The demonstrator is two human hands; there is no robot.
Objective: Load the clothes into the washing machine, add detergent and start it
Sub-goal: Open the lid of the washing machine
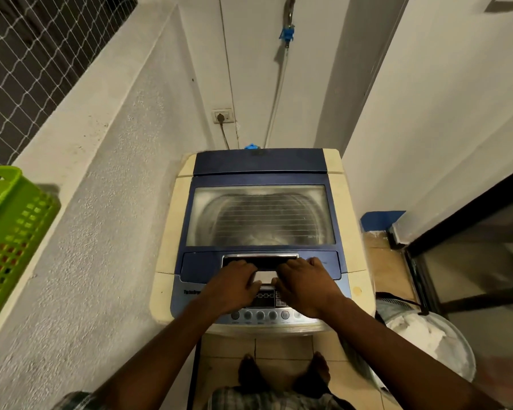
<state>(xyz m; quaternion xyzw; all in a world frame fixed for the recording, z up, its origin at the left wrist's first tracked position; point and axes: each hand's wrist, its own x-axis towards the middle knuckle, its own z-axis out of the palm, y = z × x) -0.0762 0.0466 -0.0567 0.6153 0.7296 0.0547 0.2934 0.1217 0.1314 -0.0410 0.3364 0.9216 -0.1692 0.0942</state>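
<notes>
The left hand [234, 285] and the right hand [305, 287] lie side by side at the front edge of the washing machine [172, 232]. Their fingers are bent into the dark recess of the lid handle [261, 257], and the fingertips are hidden there. The lid [261, 216] is closed and lies flat. Its window faces up, and its length runs away from the person toward the back wall. The control panel [264, 309] with a row of round buttons is on the near side of the machine, partly under the wrists.

Left of the machine, a green basket [9, 232] stands on the wall ledge. Behind the machine a wall socket [222, 116] and a pale hose [276, 96] are seen. Right of it stands a round white grille [427, 344].
</notes>
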